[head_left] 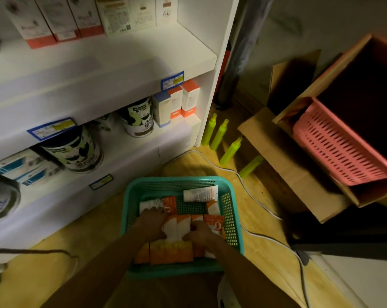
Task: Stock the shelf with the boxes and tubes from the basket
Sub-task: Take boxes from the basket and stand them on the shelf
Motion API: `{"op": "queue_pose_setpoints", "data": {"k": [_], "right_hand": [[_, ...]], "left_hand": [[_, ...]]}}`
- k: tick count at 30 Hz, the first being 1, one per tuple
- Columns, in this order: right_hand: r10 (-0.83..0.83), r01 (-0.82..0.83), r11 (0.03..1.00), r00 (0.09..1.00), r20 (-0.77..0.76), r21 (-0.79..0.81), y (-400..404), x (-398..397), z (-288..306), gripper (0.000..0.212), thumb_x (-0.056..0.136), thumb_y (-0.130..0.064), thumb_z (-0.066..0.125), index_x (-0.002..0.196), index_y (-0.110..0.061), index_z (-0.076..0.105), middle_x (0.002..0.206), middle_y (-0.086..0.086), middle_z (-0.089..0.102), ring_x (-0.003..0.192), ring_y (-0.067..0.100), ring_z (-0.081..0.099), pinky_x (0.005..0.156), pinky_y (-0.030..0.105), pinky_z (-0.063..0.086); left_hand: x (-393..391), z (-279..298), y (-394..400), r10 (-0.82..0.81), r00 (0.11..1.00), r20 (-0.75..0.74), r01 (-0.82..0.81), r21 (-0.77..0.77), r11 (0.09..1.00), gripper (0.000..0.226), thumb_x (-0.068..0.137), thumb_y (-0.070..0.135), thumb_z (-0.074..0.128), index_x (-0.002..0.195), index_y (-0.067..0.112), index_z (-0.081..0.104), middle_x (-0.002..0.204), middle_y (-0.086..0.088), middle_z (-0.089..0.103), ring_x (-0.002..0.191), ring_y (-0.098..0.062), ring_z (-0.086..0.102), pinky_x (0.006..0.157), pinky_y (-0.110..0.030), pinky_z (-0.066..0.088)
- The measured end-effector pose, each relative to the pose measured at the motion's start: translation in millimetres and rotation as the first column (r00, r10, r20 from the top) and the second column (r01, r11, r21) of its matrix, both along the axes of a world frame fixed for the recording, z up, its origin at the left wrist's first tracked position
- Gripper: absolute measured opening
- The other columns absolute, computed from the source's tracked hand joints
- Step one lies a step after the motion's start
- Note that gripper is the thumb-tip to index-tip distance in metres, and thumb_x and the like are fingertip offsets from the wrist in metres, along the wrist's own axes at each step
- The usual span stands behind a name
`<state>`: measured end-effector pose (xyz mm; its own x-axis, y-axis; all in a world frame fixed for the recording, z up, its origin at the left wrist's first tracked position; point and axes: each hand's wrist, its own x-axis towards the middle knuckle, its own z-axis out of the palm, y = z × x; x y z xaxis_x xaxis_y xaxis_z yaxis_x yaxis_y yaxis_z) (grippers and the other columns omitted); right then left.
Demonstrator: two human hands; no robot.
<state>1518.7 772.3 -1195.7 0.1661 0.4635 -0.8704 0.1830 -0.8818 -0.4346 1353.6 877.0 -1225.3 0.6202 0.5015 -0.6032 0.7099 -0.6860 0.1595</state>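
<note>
Okay, basket: teal basket (pixel 231 210) on the wood floor, right in front of the white shelf (pixel 125 63).
Boxes: orange-and-white boxes (pixel 177 227) packed inside it, one white tube (pixel 200 194) lying at the far end.
My left hand (pixel 152 225): fingers spread flat, resting on the boxes.
My right hand (pixel 201 234): fingers curled around one box's edge.
Shelf stock: cans (pixel 139 117), small cartons (pixel 177 103).
Side: pink basket (pixel 334 147), green bottles (pixel 219 134).

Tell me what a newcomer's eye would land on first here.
First, the teal basket on the wooden floor at bottom centre, with the left hand and right hand on the orange and white boxes inside. Next, the pink basket tipped in a cardboard box at right, and four lime green bottles beside the white shelf.
</note>
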Motion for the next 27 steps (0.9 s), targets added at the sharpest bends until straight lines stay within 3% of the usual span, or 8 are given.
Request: {"op": "queue_pose_setpoints", "data": {"k": [5,11,13,17,19,23,27], "right_hand": [[-0.089,0.089,0.995,0.996,-0.003,0.037,-1,0,-10,0.046,0.087,-0.005,0.070,0.130,-0.006,0.055,0.132,0.013,0.061,0.120,0.029,0.060,0.094,0.038,0.056],[-0.118,0.118,0.988,0.993,-0.005,0.099,-1,3,-9,0.052,0.081,0.000,0.076,0.128,-0.004,0.057,0.130,0.010,0.063,0.122,0.028,0.060,0.095,0.035,0.054],[-0.103,0.104,0.989,0.995,-0.017,0.100,-1,7,-6,0.045,0.082,-0.001,0.076,0.124,-0.006,0.061,0.125,0.010,0.066,0.117,0.026,0.062,0.089,0.032,0.055],[-0.030,0.033,0.996,0.999,-0.039,0.088,1,19,11,0.038,0.084,-0.010,0.077,0.119,-0.012,0.062,0.096,-0.006,0.064,0.083,0.008,0.061,0.062,0.020,0.051],[-0.010,0.011,0.995,1.000,-0.009,0.101,2,29,19,0.040,0.084,-0.013,0.078,0.120,-0.011,0.061,0.093,-0.005,0.063,0.079,0.007,0.061,0.057,0.019,0.052],[-0.060,0.046,0.977,0.996,0.062,0.209,7,46,43,0.037,0.082,-0.005,0.079,0.116,-0.008,0.064,0.105,0.009,0.071,0.081,0.012,0.068,0.063,0.025,0.058],[-0.077,0.024,0.939,0.987,0.142,0.342,20,58,84,0.024,0.078,-0.007,0.083,0.096,-0.013,0.068,0.087,0.002,0.069,0.074,0.011,0.065,0.067,0.028,0.058]], "left_hand": [[-2,-5,-2,0.083,0.992,0.091,-0.079,-0.041,0.996,0.080,0.078,0.057,0.069,0.144,0.025,0.037,0.137,-0.007,0.056,0.118,-0.025,0.056,0.101,-0.041,0.044],[3,-3,5,0.136,0.980,0.142,-0.127,-0.070,0.989,0.077,0.075,0.060,0.074,0.135,0.022,0.046,0.129,-0.004,0.062,0.112,-0.023,0.059,0.095,-0.035,0.045],[4,1,7,0.150,0.976,0.156,-0.136,-0.097,0.986,0.075,0.073,0.059,0.077,0.132,0.022,0.049,0.128,-0.004,0.063,0.112,-0.022,0.060,0.094,-0.033,0.046],[10,11,11,0.258,0.952,0.164,-0.206,-0.281,0.937,0.075,0.070,0.047,0.085,0.134,0.024,0.054,0.131,0.001,0.061,0.118,-0.020,0.058,0.094,-0.029,0.047],[13,22,17,0.301,0.939,0.168,-0.231,-0.342,0.911,0.062,0.068,0.040,0.088,0.123,0.026,0.063,0.124,0.001,0.064,0.115,-0.020,0.060,0.090,-0.028,0.048],[16,58,25,0.363,0.903,0.228,-0.268,-0.360,0.894,0.054,0.071,0.022,0.088,0.120,0.017,0.065,0.114,0.003,0.061,0.110,-0.019,0.060,0.091,-0.030,0.050],[13,112,51,0.331,0.885,0.328,-0.229,-0.312,0.922,0.043,0.071,0.021,0.087,0.111,0.020,0.070,0.102,0.008,0.062,0.099,-0.013,0.061,0.082,-0.025,0.047]]}}
